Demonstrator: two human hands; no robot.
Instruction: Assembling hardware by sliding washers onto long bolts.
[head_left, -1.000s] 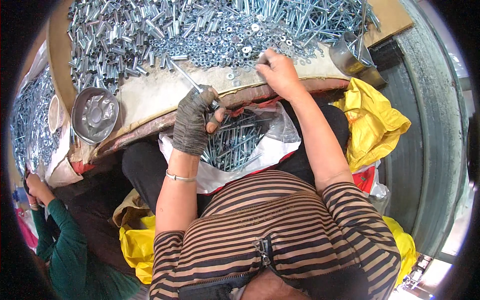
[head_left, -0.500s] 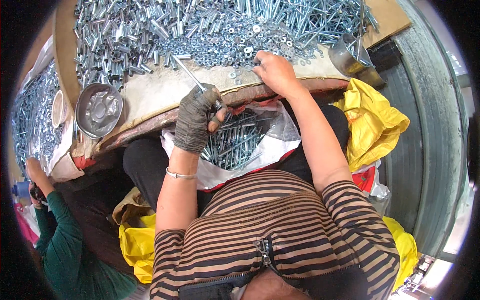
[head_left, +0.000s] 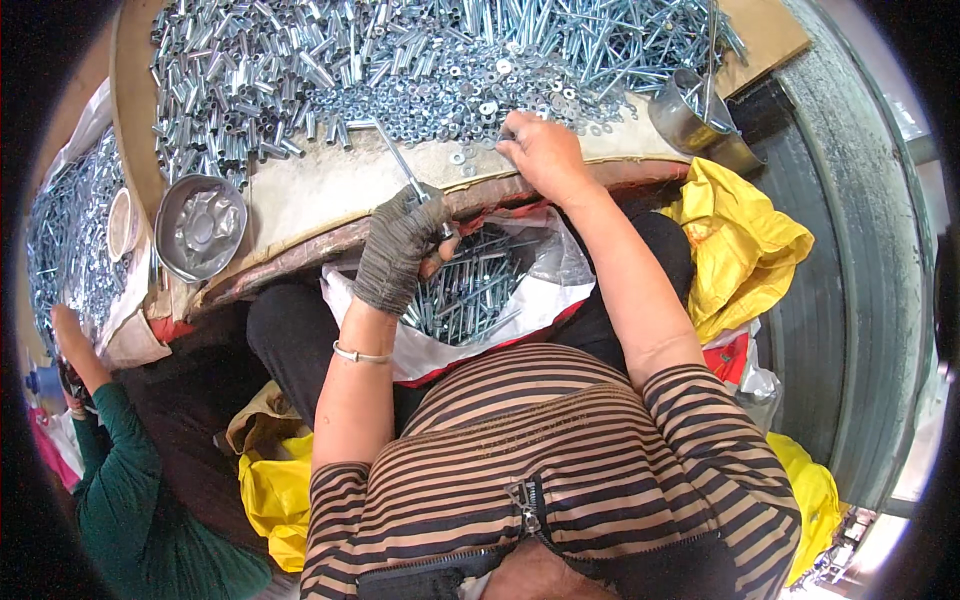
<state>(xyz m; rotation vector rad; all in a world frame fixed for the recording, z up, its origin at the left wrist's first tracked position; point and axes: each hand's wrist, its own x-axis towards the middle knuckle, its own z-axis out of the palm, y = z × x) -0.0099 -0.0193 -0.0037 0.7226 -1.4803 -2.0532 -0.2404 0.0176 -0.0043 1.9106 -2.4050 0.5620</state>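
Observation:
My left hand (head_left: 398,255), in a grey fingerless glove, is closed round a long metal bolt (head_left: 399,160). The bolt slants up and left out of my fist, its far end over the bare front strip of the worktable (head_left: 310,180). At the front edge of a heap of small washers (head_left: 440,115), my right hand (head_left: 545,155) is bare, with thumb and fingers drawn together. What they pinch is too small to make out. Below my hands, an open white bag (head_left: 540,305) in my lap holds many assembled bolts (head_left: 465,290).
Metal sleeves (head_left: 230,85) lie heaped at the left, long bolts (head_left: 620,40) at the back right. A metal bowl (head_left: 201,228) sits at the left front edge, metal cups (head_left: 690,110) at the right. A co-worker in a green sleeve (head_left: 125,440) works at far left; yellow sacks (head_left: 745,245) lie to my right.
My left hand has shifted slightly right, and the bolt's far end has swung right, so it points more steeply away. My right hand stays by the washers. The whole view has shifted a little.

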